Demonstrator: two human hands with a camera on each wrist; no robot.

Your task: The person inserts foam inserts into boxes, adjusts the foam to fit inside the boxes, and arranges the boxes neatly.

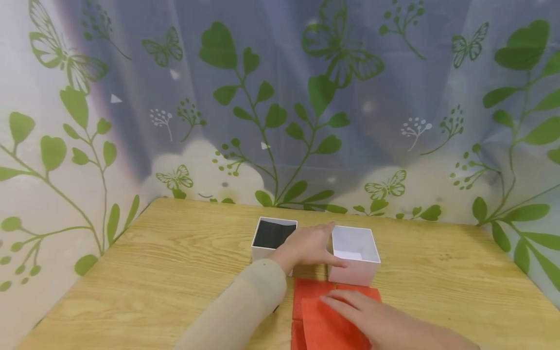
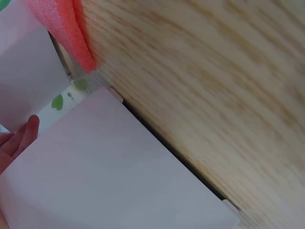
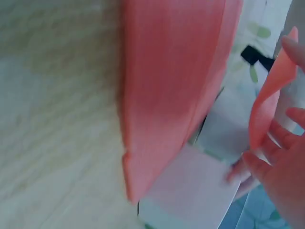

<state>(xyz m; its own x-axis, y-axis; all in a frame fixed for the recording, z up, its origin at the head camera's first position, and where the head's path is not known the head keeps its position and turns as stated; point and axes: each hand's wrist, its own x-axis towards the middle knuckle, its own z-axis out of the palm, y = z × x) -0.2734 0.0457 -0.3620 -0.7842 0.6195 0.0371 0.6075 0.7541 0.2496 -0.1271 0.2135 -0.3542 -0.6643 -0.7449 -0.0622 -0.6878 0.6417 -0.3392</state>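
My left hand (image 1: 308,248) flat between black-lined box (image 1: 273,236) and white box (image 1: 354,253), mid table (image 1: 175,262), fingers straight, touching white box. Right hand (image 1: 372,316) open, flat on red foam (image 1: 319,316) at near edge, just below white box.

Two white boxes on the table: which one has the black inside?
The left box, left of the left hand. The right box is white inside.

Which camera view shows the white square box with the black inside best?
The head view: the white square box with the black inside shows its open top there. The left wrist view shows only a white wall; in the right wrist view I cannot identify it.
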